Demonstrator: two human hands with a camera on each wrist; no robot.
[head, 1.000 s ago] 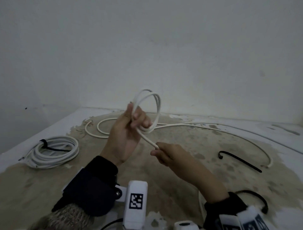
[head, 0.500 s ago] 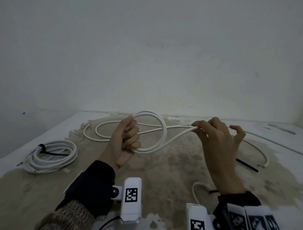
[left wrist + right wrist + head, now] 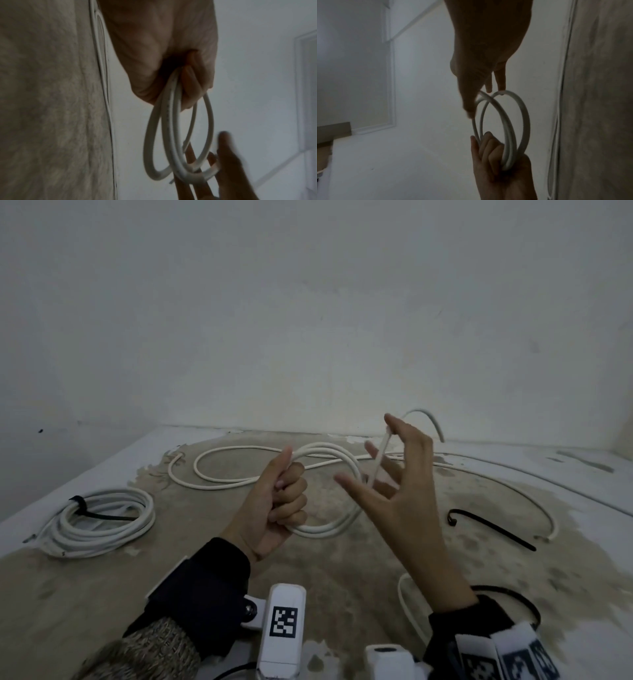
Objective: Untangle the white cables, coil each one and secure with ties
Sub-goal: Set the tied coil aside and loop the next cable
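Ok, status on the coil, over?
Left hand grips coil. Right hand's spread fingers touch the next strand. One bundle tied, tie lying ready. Nothing in the way.

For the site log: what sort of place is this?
Seemingly a bare indoor room: plain white wall, a stained, patchy surface meeting it, white cables and black ties lying on it.

The stained surface (image 3: 342, 570) lies bare near centre, under the raised left hand (image 3: 274, 508) and right hand (image 3: 400, 494). A tied cable coil (image 3: 102, 518) blocks the left. The loose white cable (image 3: 219, 479) loops across the far side and arcs round the right, enclosing a black tie (image 3: 489, 529). Another tie (image 3: 520, 599) lies near right.
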